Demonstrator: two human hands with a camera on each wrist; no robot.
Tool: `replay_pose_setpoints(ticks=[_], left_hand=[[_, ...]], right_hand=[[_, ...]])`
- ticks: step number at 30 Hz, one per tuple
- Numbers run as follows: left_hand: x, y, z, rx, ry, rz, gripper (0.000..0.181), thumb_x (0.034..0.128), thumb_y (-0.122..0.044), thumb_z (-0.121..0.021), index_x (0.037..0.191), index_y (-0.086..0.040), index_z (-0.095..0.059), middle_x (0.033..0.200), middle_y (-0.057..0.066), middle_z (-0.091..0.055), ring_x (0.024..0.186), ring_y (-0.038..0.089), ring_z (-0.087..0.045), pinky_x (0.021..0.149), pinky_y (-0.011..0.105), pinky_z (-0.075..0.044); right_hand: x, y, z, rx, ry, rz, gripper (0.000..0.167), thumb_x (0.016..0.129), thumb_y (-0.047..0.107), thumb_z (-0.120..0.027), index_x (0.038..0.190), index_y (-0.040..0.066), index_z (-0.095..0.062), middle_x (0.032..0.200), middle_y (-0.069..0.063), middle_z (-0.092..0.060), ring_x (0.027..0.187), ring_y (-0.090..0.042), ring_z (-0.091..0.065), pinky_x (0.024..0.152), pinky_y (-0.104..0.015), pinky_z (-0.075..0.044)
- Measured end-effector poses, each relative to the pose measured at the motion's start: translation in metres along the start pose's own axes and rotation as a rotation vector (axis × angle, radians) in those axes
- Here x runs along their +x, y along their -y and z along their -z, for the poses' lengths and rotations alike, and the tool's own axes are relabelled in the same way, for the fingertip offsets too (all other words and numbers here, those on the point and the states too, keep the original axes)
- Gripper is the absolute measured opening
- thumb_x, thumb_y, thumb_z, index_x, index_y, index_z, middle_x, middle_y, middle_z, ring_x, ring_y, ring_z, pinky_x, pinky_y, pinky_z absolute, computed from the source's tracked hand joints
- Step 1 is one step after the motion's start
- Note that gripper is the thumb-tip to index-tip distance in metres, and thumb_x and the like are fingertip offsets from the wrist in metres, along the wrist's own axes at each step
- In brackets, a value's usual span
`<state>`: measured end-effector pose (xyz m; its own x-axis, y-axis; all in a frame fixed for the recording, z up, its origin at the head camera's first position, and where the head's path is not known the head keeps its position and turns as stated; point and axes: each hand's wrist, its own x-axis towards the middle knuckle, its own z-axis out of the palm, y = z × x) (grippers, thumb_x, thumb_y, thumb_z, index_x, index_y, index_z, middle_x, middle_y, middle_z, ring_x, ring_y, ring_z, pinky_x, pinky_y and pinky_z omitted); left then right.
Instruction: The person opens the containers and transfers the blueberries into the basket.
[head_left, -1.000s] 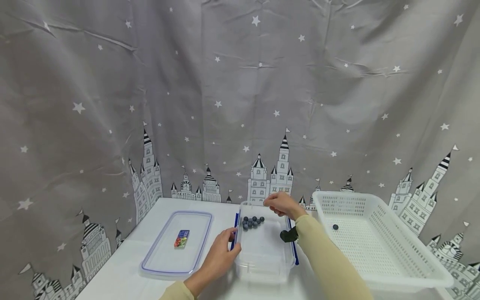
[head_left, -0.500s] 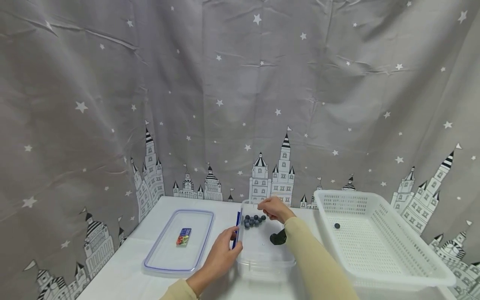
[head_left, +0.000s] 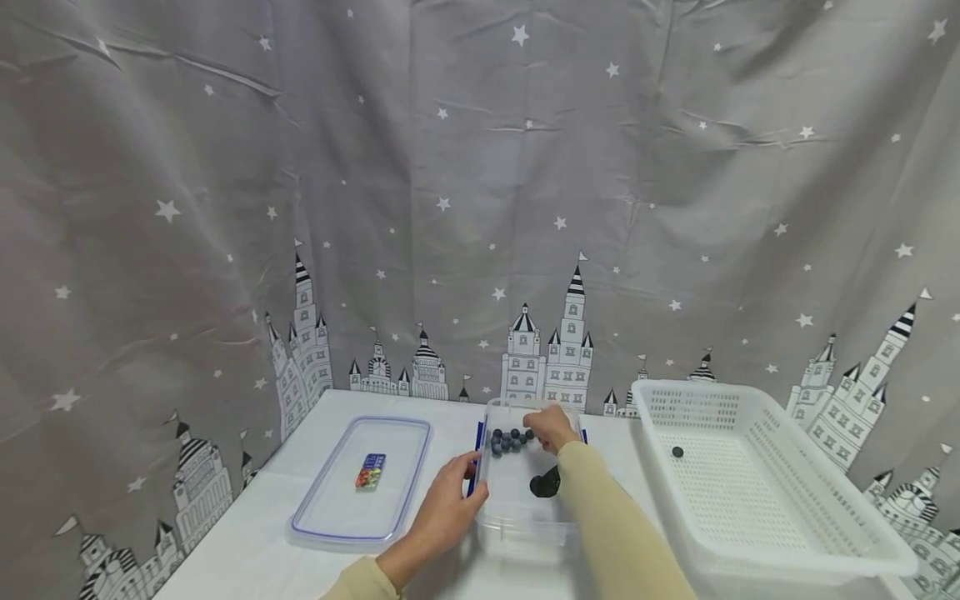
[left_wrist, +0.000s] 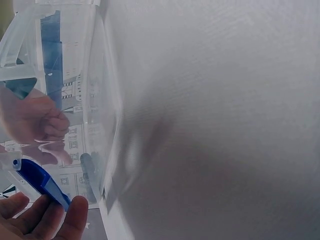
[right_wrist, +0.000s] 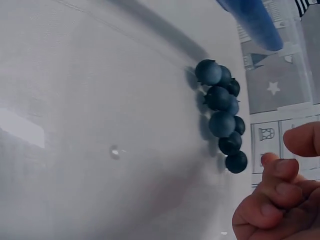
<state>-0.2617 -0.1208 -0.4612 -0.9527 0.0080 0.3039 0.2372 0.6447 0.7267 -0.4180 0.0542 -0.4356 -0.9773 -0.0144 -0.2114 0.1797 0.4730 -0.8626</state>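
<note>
A clear plastic storage box (head_left: 525,531) with blue side latches stands on the white table. Several blueberries (head_left: 506,444) lie clustered at its far left; in the right wrist view the blueberries (right_wrist: 221,123) form an uneven row. My left hand (head_left: 444,502) rests against the box's left side, its loosely bent fingers touching a blue latch (left_wrist: 42,182). Over the box's far end hovers my right hand (head_left: 551,428), beside the blueberries. In the right wrist view the right hand (right_wrist: 275,200) has curled fingers, thumb and index slightly apart; no berry shows between them, but their undersides are hidden.
To the left lies a clear lid (head_left: 348,517) with a blue seal and a colourful label (head_left: 371,472). At right stands a white perforated basket (head_left: 750,500) holding a single blueberry (head_left: 678,452). A grey castle-print curtain (head_left: 480,183) hangs behind the table.
My right hand has moved left and lowered over the far end of the box, close to the blueberries. My left hand has stayed at the box's left side.
</note>
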Motion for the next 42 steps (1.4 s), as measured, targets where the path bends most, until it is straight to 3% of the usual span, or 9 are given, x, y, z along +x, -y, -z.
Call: replay_pose_setpoints(ticks=[4,8,17,23,29,36,42], left_hand=[[0.000,0.000,-0.002,-0.004,0.001,-0.001,0.050,0.0935,-0.021,-0.061,0.139,-0.002,-0.054,0.117,0.009,-0.064,0.112,0.027,-0.060,0.096,0.050,-0.049],[-0.001,-0.001,-0.004,-0.014,0.007,0.004,0.049,0.0941,-0.020,-0.060,0.139,-0.001,-0.054,0.117,0.010,-0.064,0.113,0.027,-0.059,0.097,0.050,-0.049],[-0.001,-0.001,-0.005,-0.011,-0.005,0.010,0.048,0.0940,-0.018,-0.061,0.139,-0.002,-0.054,0.116,0.010,-0.064,0.113,0.027,-0.059,0.099,0.051,-0.048],[0.001,-0.001,-0.004,-0.011,-0.024,-0.015,0.048,0.0930,-0.019,-0.061,0.137,-0.002,-0.055,0.115,0.010,-0.065,0.111,0.027,-0.060,0.098,0.051,-0.048],[0.000,0.001,-0.005,-0.013,-0.032,-0.021,0.047,0.0928,-0.019,-0.061,0.137,-0.001,-0.056,0.113,0.009,-0.065,0.110,0.027,-0.060,0.099,0.051,-0.048],[-0.003,0.003,-0.005,-0.011,-0.030,-0.008,0.047,0.0930,-0.017,-0.062,0.137,-0.002,-0.056,0.113,0.008,-0.065,0.110,0.025,-0.060,0.096,0.049,-0.049],[0.000,0.001,-0.003,-0.023,-0.024,0.000,0.047,0.0936,-0.019,-0.061,0.138,-0.003,-0.055,0.114,0.008,-0.064,0.110,0.024,-0.059,0.097,0.049,-0.049]], right_hand=[[0.000,-0.006,-0.003,-0.008,-0.046,-0.030,0.013,0.085,0.012,-0.061,0.079,0.006,-0.051,0.053,0.004,-0.033,0.047,-0.010,-0.028,0.046,-0.025,-0.028],[0.001,-0.014,-0.007,-0.031,-0.070,-0.060,0.015,0.085,0.015,-0.065,0.086,0.003,-0.056,0.056,0.003,-0.035,0.048,-0.011,-0.030,0.049,-0.026,-0.033],[0.002,-0.024,-0.013,-0.018,-0.076,-0.103,0.028,0.083,0.014,-0.071,0.067,0.011,-0.049,0.053,0.002,-0.039,0.050,-0.012,-0.036,0.048,-0.026,-0.034],[0.002,-0.025,-0.017,-0.025,-0.115,-0.076,0.019,0.080,0.012,-0.073,0.078,0.004,-0.056,0.059,0.000,-0.042,0.053,-0.014,-0.041,0.048,-0.026,-0.039],[0.002,-0.030,-0.022,-0.024,-0.122,-0.052,0.020,0.078,0.012,-0.075,0.088,-0.002,-0.064,0.060,0.000,-0.042,0.052,-0.013,-0.039,0.047,-0.026,-0.035],[-0.002,-0.033,-0.026,-0.016,-0.109,0.005,0.015,0.076,0.008,-0.076,0.085,-0.002,-0.070,0.078,-0.007,-0.057,0.067,-0.019,-0.049,0.054,-0.028,-0.040],[-0.003,-0.030,-0.025,-0.038,-0.113,0.044,0.024,0.075,0.010,-0.078,0.094,-0.004,-0.075,0.091,-0.012,-0.067,0.077,-0.023,-0.055,0.062,-0.030,-0.045]])
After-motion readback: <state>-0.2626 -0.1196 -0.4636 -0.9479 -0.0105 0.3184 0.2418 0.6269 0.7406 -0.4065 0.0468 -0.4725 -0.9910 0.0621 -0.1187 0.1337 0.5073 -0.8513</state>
